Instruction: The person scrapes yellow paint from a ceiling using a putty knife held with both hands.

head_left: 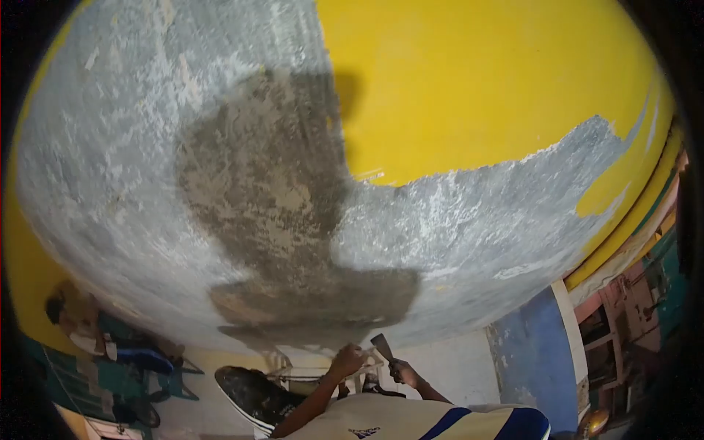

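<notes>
Wall [455,227] is spread over most of view, grey and rough, with yellow paint [484,81] at upper right. Shadow [279,176] is thrown on wall, so light is probably received from behind. Scraper [382,347], near, below centre, is gripped by handle in closed right hand [403,372]; blade is left uncovered, pointed toward wall, apparently so edge can be presented freely. Left hand [348,361] is raised beside blade, fingers bent; whether anything is pinched cannot be told. Other person [81,323] is seen at left, well apart.

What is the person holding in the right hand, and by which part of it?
The right hand holds a scraper by its handle; the blade is free.
</notes>
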Demonstrator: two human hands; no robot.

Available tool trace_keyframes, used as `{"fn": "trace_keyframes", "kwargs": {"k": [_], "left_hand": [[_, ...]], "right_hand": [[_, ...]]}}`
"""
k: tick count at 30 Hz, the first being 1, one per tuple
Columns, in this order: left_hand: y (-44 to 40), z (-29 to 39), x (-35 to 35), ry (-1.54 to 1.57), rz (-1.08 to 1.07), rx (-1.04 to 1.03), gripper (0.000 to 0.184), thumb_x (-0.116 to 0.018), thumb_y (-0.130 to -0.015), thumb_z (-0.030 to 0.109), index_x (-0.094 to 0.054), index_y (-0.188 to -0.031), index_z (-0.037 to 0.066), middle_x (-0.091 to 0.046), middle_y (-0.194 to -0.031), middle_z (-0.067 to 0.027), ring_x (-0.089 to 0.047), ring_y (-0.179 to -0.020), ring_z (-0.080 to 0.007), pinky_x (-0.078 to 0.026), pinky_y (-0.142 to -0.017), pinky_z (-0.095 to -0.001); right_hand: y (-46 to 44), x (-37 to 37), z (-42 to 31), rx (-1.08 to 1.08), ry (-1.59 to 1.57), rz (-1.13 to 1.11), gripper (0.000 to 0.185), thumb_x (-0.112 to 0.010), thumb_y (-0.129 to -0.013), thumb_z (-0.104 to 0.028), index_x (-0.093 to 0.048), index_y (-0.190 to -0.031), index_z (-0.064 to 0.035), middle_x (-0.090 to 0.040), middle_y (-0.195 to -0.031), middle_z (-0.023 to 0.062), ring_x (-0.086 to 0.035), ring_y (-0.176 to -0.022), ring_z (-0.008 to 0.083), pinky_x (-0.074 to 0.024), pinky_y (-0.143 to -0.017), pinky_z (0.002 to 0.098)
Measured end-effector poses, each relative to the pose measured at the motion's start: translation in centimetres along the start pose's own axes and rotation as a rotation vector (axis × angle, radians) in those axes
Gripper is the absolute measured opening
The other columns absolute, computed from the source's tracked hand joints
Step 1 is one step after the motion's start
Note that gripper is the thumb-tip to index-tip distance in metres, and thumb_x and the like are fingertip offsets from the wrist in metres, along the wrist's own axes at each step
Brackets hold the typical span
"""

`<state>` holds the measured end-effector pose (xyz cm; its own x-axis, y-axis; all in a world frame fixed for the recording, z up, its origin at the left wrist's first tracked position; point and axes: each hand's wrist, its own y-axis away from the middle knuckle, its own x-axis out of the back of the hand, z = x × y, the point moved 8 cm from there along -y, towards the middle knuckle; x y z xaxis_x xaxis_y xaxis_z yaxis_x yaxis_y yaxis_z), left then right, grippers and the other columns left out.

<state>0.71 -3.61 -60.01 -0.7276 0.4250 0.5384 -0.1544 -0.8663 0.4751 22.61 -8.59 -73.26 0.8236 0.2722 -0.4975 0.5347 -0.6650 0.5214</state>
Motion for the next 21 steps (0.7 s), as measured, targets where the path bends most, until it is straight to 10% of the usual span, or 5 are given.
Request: {"fn": "trace_keyframes", "kwargs": {"k": [10,21], "left_hand": [[6.0,16.0,16.0,0.687,0.384,-0.475,0.030,-0.058,-0.104,0.026,-0.070,-0.110,-0.001,-0.072,-0.103,-0.0072,-0.066,-0.096,-0.0159,-0.051,-0.088,-0.0331],[12.2,34.2,27.9,0.788,0.302,-0.820,0.038,-0.045,-0.109,0.027,-0.056,-0.125,-0.005,-0.073,-0.093,-0.0126,-0.068,-0.086,-0.0157,-0.052,-0.085,-0.0302]], "right_hand": [[1.9,-21.0,-26.9,0.405,0.565,-0.296,0.034,-0.048,-0.093,-0.011,-0.054,-0.126,-0.0025,-0.048,-0.070,-0.0001,-0.043,-0.059,0.0087,-0.0376,-0.054,0.0272],[14.2,-33.2,-40.7,0.813,0.183,-0.282,0.057,-0.045,-0.107,-0.026,-0.023,-0.155,-0.0049,-0.053,-0.073,0.0047,-0.042,-0.044,0.0093,-0.0335,-0.041,0.0235]]}}
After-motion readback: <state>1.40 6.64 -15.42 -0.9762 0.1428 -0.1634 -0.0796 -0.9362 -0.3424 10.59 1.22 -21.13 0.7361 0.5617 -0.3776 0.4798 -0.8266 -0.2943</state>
